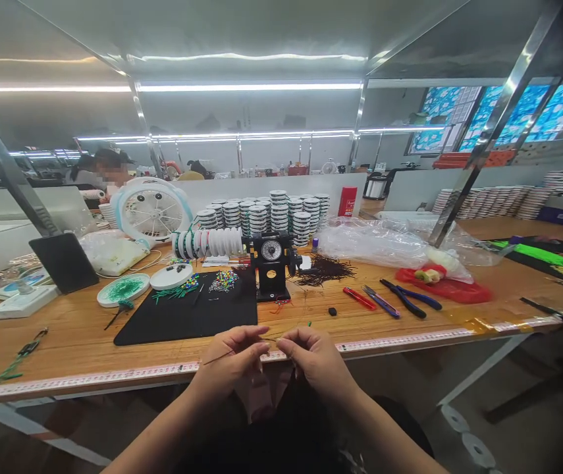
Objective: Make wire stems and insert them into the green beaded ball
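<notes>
Left hand [224, 368] and right hand [323, 365] near each other, fingertips narrowed on thin dark cord [218, 359]; cord spans gap between them at worktop's [311, 316] front edge, one end lying along left hand. Probably light, bendable, easily slipped; best pinched near ends. Wooden worktop: tape measure [400, 341] along edge, black mat [162, 329] under beads [224, 281], black machine [274, 289], stacked spools [278, 210] behind. Room: strip lights [249, 87] overhead, blue-curtained windows [503, 118] at back right.

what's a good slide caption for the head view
Left hand and right hand hold a thin dark strand by a workbench with stacked spools.
</notes>
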A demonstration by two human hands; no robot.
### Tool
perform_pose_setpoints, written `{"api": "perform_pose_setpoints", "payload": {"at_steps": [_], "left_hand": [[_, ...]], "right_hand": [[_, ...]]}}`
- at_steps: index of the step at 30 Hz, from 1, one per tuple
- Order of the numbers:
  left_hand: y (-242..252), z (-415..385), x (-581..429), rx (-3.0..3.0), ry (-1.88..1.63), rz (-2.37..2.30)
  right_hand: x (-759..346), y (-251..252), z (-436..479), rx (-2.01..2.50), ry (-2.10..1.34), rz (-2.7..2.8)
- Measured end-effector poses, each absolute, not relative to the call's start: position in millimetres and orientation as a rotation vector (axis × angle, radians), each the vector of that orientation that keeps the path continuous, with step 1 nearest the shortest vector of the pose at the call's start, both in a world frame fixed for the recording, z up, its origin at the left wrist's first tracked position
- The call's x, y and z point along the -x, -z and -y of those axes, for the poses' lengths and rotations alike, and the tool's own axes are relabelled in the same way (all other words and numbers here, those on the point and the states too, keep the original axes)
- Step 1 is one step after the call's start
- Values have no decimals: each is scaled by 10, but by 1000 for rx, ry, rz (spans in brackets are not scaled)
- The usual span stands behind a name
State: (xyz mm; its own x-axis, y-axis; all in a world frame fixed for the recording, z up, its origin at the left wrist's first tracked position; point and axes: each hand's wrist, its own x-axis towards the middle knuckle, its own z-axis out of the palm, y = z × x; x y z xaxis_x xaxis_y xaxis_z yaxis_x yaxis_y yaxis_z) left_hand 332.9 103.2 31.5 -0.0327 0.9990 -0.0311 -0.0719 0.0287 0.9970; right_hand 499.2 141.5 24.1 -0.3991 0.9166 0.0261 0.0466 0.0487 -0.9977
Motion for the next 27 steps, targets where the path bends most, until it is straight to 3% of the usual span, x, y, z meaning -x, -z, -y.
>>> {"api": "perform_pose_setpoints", "payload": {"at_steps": [14,27], "left_hand": [[-317,-1127,-3250,-1190,-1238,-1384],[-285,-1173,-3373,-1134,-1209,-1340]], "right_hand": [[-4974,-251,-1485,1017,-1096,1788],[-4985,-158,-1500,1056,-1088,1768]]}}
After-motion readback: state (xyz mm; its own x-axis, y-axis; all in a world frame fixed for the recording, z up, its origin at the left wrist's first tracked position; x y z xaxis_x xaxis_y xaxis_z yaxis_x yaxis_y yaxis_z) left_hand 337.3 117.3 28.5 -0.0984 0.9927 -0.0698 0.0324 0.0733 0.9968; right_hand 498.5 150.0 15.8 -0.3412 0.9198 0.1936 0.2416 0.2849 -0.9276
